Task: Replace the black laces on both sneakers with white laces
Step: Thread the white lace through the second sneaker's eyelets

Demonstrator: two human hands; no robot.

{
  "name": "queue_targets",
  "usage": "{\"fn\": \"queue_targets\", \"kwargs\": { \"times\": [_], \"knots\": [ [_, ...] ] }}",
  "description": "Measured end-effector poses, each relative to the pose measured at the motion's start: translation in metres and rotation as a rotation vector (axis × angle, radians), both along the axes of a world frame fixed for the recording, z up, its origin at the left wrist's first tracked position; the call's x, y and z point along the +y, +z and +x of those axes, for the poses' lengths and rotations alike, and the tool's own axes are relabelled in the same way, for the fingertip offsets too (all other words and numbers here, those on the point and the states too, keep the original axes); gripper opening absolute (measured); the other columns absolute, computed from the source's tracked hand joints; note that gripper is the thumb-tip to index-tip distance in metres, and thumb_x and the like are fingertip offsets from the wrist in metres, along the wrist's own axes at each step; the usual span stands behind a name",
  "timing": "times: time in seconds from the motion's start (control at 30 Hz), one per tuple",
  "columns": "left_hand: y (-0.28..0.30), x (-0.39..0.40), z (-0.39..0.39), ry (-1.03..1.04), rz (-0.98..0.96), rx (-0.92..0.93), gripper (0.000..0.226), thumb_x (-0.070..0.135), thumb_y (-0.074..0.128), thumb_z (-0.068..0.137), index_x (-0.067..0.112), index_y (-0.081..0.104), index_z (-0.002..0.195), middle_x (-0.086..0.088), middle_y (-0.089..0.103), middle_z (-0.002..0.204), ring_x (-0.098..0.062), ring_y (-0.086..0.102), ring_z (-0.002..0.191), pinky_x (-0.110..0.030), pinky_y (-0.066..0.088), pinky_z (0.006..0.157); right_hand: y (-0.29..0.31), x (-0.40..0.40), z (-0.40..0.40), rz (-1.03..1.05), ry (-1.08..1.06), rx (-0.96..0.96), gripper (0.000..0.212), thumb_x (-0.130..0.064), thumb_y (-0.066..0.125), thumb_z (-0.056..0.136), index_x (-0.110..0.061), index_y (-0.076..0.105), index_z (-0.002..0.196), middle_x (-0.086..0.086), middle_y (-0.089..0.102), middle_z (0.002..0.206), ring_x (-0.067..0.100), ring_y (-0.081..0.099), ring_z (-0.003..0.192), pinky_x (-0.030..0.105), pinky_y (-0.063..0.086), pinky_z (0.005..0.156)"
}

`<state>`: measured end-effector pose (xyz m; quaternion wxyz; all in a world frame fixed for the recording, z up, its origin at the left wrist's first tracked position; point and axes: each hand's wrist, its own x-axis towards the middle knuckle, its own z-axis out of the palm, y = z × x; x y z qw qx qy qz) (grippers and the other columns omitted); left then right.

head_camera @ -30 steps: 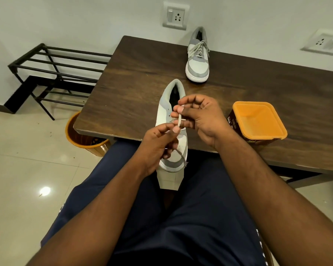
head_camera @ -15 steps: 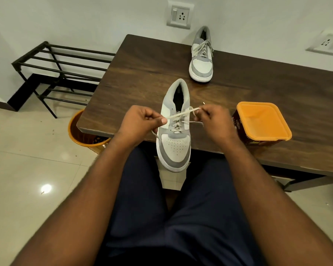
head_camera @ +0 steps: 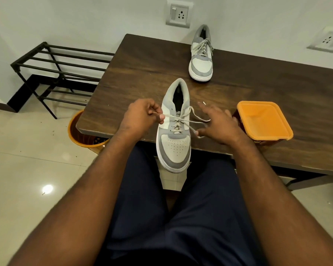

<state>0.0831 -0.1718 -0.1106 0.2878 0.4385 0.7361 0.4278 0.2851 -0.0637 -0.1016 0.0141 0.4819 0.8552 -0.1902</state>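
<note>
The near grey-and-white sneaker (head_camera: 174,148) lies at the table's front edge, its toe hanging over towards my lap. A white lace (head_camera: 178,120) is threaded through its eyelets. My left hand (head_camera: 140,116) is beside the shoe's left side and pinches one lace strand. My right hand (head_camera: 217,125), blurred and with loosely spread fingers, is at the shoe's right side. The other strand runs into it, and the lace tip sticks out above the fingers. The second sneaker (head_camera: 201,60), laced in white, stands at the table's far edge by the wall.
An orange-lidded brown container (head_camera: 263,120) stands on the dark wooden table (head_camera: 142,73), just right of my right hand. An orange bin (head_camera: 79,135) sits on the floor under the table's left corner. A black metal rack (head_camera: 52,73) is further left.
One second ago both hands were together over the shoe's laces. They have since pulled apart to either side, drawing the lace strands out sideways, and the right hand's fingers have loosened.
</note>
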Motion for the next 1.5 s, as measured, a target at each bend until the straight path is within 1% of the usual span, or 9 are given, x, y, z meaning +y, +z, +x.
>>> {"fn": "queue_targets", "kwargs": {
  "times": [0.17, 0.33, 0.5, 0.67, 0.8, 1.03, 1.17, 1.3, 1.5],
  "knots": [
    [0.006, 0.012, 0.02, -0.029, 0.049, -0.077, 0.015, 0.025, 0.081, 0.077, 0.013, 0.072, 0.08, -0.009, 0.069, 0.059, -0.004, 0.056, 0.043, -0.015, 0.043, 0.051, -0.003, -0.03, -0.034, -0.572, 0.006, 0.872, 0.051, 0.004, 0.072, 0.081, -0.012, 0.057, 0.127, 0.011, 0.07, 0.106, 0.013, 0.067, 0.098, 0.032, 0.054, 0.093],
    [0.014, 0.008, 0.013, -0.068, 0.085, -0.22, 0.014, 0.008, 0.07, 0.088, -0.002, 0.062, 0.095, -0.045, 0.056, 0.081, 0.0, 0.05, 0.036, -0.014, 0.03, 0.036, -0.017, -0.026, -0.036, -0.565, -0.318, 1.146, 0.012, 0.009, 0.063, 0.085, -0.002, 0.067, 0.082, 0.009, 0.067, 0.067, 0.014, 0.058, 0.056, 0.023, 0.054, 0.058],
    [0.008, 0.01, 0.019, -0.09, 0.089, -0.181, 0.032, 0.006, 0.07, 0.087, 0.013, 0.048, 0.109, -0.019, 0.069, 0.07, -0.001, 0.056, 0.043, -0.01, 0.038, 0.044, -0.022, -0.026, -0.036, -0.513, -0.145, 0.975, 0.029, 0.011, 0.059, 0.087, -0.004, 0.065, 0.112, 0.011, 0.069, 0.096, 0.018, 0.068, 0.084, 0.03, 0.058, 0.078],
    [0.007, 0.016, 0.028, -0.011, 0.112, -0.177, 0.042, 0.013, 0.078, 0.082, 0.012, 0.047, 0.109, -0.015, 0.065, 0.062, -0.008, 0.048, 0.035, -0.02, 0.037, 0.035, -0.012, -0.028, -0.038, -0.551, -0.048, 1.0, 0.023, 0.013, 0.06, 0.084, -0.002, 0.071, 0.098, 0.025, 0.07, 0.087, 0.024, 0.066, 0.082, 0.037, 0.056, 0.078],
    [0.006, 0.022, 0.034, 0.088, 0.147, -0.226, 0.04, 0.021, 0.079, 0.082, 0.008, 0.049, 0.105, -0.011, 0.061, 0.059, -0.006, 0.05, 0.034, -0.019, 0.037, 0.034, -0.015, -0.026, -0.04, -0.581, -0.106, 0.977, 0.017, 0.005, 0.064, 0.085, -0.012, 0.07, 0.084, 0.036, 0.061, 0.088, 0.029, 0.056, 0.08, 0.036, 0.046, 0.069],
    [-0.024, 0.043, 0.024, 0.264, 0.069, -0.103, 0.025, 0.037, 0.076, 0.081, 0.019, 0.059, 0.077, 0.007, 0.062, 0.065, -0.003, 0.057, 0.054, -0.034, 0.056, 0.058, -0.017, -0.016, -0.042, -0.533, -0.545, 1.132, 0.015, 0.007, 0.049, 0.09, -0.001, 0.062, 0.089, 0.011, 0.065, 0.069, 0.014, 0.06, 0.052, 0.026, 0.055, 0.055],
    [-0.037, 0.041, 0.03, 0.251, 0.011, -0.08, 0.027, 0.038, 0.079, 0.073, 0.016, 0.064, 0.074, 0.002, 0.068, 0.067, -0.015, 0.067, 0.062, -0.039, 0.06, 0.065, -0.025, -0.015, -0.045, -0.456, -0.548, 1.132, 0.009, 0.006, 0.067, 0.081, -0.002, 0.069, 0.081, -0.002, 0.063, 0.055, 0.004, 0.053, 0.047, 0.019, 0.047, 0.05],
    [-0.035, 0.04, 0.028, 0.232, -0.02, -0.041, 0.018, 0.023, 0.067, 0.078, 0.012, 0.07, 0.065, 0.0, 0.068, 0.059, -0.019, 0.067, 0.058, -0.041, 0.06, 0.066, -0.036, -0.011, -0.048, -0.37, -0.452, 1.062, 0.015, 0.004, 0.069, 0.082, -0.005, 0.071, 0.093, 0.002, 0.068, 0.074, 0.013, 0.065, 0.071, 0.032, 0.057, 0.077],
    [-0.036, 0.034, 0.024, 0.264, 0.005, -0.457, 0.017, 0.006, 0.069, 0.085, -0.008, 0.07, 0.077, -0.021, 0.065, 0.071, -0.026, 0.058, 0.065, -0.032, 0.054, 0.06, -0.045, -0.014, -0.06, 0.042, -0.101, 0.661, 0.01, -0.01, 0.06, 0.089, -0.013, 0.069, 0.09, -0.003, 0.052, 0.096, 0.008, 0.052, 0.086, 0.017, 0.041, 0.076]
  ]
}}
